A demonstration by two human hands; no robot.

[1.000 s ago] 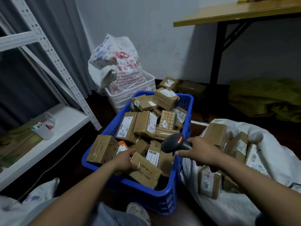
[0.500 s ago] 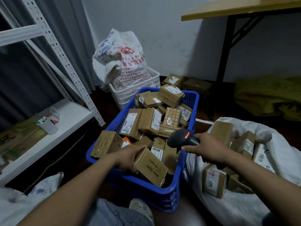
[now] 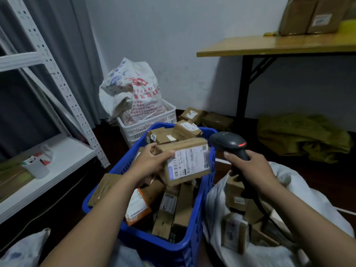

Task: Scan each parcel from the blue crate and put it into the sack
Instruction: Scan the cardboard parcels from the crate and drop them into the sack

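From the head camera, the left hand (image 3: 148,162) holds one brown cardboard parcel (image 3: 185,160) raised over the far right part of the blue crate (image 3: 159,251). The fingers are curled round its left end and the thumb is pressed on the edge of the white label, which is turned up toward the camera. The right hand (image 3: 252,166) is wrapped round the grip of a black scanner (image 3: 229,142), just beside the parcel's right end. The scanner's head is angled toward the parcel and a red light shows on it. Below, the crate is crowded with more parcels lying at all angles. The white sack (image 3: 312,193) lies open against the crate's right side, with several boxes (image 3: 234,230) already inside. Farther off, a white crate (image 3: 146,126) with a printed bag (image 3: 131,93) in it stands behind the blue crate. A shelf (image 3: 57,160) carrying a cup (image 3: 35,167) is on the left, and a desk (image 3: 269,45) stands by the wall. The parcel looks stiff and taped. It is probably light, since one hand carries it by one end without sagging. The glossy label may be a little slick, so the bare cardboard at a short end seems the better hold. That also keeps the barcode uncovered for the scan.
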